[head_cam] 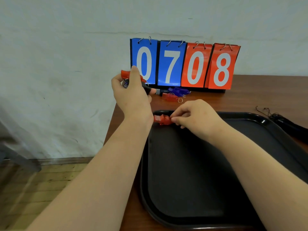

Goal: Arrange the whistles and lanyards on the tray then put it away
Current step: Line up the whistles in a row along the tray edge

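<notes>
A black tray [191, 214] lies on the brown table in front of me. My right hand [195, 114] pinches a red whistle [161, 119] at the tray's far left corner, low over its surface. My left hand [131, 95] is raised above the table's left edge, closed on a bunch of whistles [125, 74], one red and at least one dark, with key rings. More whistles lie on the table by the scoreboard: a red whistle [170, 97] and a purple whistle [177, 90]. Black lanyards [281, 120] lie at the right, beyond the tray.
A flip scoreboard [183, 65] reading 0708 stands at the back of the table against the white wall. The table's left edge [113, 117] drops to a wooden floor. A grey object sits low at the far left.
</notes>
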